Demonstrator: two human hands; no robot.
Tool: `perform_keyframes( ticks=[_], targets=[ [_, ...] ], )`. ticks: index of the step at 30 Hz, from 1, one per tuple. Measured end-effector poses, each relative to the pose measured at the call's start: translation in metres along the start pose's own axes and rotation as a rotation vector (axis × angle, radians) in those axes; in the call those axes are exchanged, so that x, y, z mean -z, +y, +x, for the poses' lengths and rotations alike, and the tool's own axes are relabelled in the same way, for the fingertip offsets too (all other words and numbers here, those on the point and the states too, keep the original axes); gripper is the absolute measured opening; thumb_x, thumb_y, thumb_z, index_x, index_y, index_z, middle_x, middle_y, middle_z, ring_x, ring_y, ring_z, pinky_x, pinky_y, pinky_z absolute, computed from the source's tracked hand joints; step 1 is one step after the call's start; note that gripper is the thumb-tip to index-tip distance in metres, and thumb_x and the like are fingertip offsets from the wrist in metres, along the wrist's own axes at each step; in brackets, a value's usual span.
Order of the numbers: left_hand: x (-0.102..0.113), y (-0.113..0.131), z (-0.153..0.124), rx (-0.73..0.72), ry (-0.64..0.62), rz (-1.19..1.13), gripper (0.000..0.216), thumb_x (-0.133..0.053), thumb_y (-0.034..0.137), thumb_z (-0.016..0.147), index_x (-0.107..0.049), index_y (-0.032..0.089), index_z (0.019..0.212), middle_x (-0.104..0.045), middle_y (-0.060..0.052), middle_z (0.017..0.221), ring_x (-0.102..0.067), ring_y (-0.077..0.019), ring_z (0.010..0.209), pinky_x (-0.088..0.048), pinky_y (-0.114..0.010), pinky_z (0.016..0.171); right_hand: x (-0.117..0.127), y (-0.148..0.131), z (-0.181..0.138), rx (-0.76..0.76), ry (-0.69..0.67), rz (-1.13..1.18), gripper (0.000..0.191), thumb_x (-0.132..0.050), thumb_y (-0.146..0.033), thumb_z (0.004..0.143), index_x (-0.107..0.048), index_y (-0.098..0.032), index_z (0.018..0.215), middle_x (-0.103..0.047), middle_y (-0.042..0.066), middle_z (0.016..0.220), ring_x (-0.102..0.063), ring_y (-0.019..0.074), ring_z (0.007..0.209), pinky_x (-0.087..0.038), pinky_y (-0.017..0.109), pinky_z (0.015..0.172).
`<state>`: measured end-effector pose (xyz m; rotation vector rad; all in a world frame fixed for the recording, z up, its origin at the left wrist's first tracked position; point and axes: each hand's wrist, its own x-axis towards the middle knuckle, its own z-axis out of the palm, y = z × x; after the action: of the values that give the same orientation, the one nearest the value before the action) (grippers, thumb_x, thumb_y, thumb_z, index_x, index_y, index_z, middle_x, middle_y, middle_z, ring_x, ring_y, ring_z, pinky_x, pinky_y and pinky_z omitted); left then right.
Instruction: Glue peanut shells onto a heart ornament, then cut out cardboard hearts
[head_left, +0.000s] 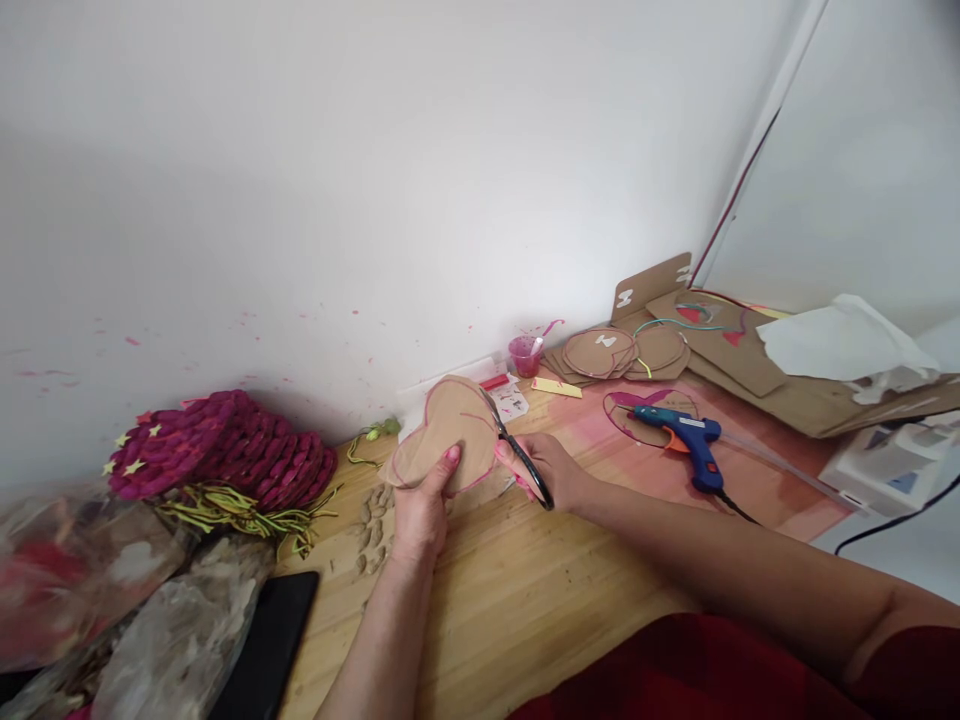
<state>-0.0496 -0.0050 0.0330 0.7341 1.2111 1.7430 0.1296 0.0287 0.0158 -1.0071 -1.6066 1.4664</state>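
Note:
My left hand (426,505) grips a brown cardboard heart (448,430) at its lower edge, the thumb lying on top. Pink marker line runs along the heart's border. Closed round the handles of black scissors (527,465), my right hand (546,472) holds them at the cardboard's right side. The blades lie along that edge; whether they are apart, I cannot tell. Beneath my hands is the wooden table (517,600). Just left of my left hand, several small tan pieces (373,525) lie scattered on the wood.
A blue glue gun (694,440) with a cord rests at right. Behind it are stacked cardboard cutouts (600,355) and a pink paint cup (526,355). Magenta decorated pieces (255,450) are stacked at left, near plastic bags (187,620) and a black flat object (277,640).

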Motion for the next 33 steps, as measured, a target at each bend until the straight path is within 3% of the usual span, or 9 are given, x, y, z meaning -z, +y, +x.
perform_keyframes(
  ticks=[8, 17, 27, 33],
  targets=[
    [0.003, 0.001, 0.004, -0.034, -0.038, -0.054, 0.064, -0.095, 0.023, 0.061, -0.069, 0.021, 0.119, -0.076, -0.007, 0.115, -0.072, -0.0215, 0.11, -0.058, -0.031, 0.096, -0.001, -0.008, -0.003, -0.025, -0.003, 0.006, 0.06, -0.06, -0.072, 0.086, -0.041, -0.022, 0.059, -0.042, -0.005, 0.047, -0.04, 0.0095, 0.042, -0.028, 0.024, 0.044],
    [0.01, 0.005, 0.011, -0.018, -0.053, -0.058, 0.069, -0.097, 0.025, 0.058, -0.069, 0.019, 0.121, -0.076, -0.008, 0.116, -0.072, -0.0221, 0.107, -0.059, -0.034, 0.095, 0.001, -0.014, -0.003, 0.006, -0.003, -0.073, 0.062, -0.062, -0.073, 0.083, -0.04, -0.022, 0.058, -0.038, -0.006, 0.044, -0.038, 0.0097, 0.044, -0.026, 0.025, 0.046],
    [0.01, 0.004, 0.01, 0.063, -0.083, 0.018, 0.075, -0.099, 0.029, 0.051, -0.07, 0.015, 0.118, -0.077, -0.011, 0.11, -0.074, -0.0253, 0.102, -0.06, -0.037, 0.092, 0.004, -0.005, 0.007, -0.1, -0.081, 0.056, 0.058, -0.063, -0.074, 0.082, -0.051, -0.02, 0.065, -0.048, -0.005, 0.052, -0.046, 0.0092, 0.042, -0.037, 0.023, 0.043],
    [0.009, 0.001, 0.006, 0.078, -0.078, 0.036, 0.08, -0.099, 0.03, 0.052, -0.067, 0.015, 0.124, -0.077, -0.011, 0.109, -0.075, -0.0238, 0.096, -0.061, -0.033, 0.084, 0.005, -0.006, 0.007, -0.022, -0.052, 0.011, 0.058, -0.061, -0.073, 0.085, -0.049, -0.019, 0.065, -0.047, -0.005, 0.053, -0.046, 0.0082, 0.044, -0.036, 0.022, 0.045]
  ],
)
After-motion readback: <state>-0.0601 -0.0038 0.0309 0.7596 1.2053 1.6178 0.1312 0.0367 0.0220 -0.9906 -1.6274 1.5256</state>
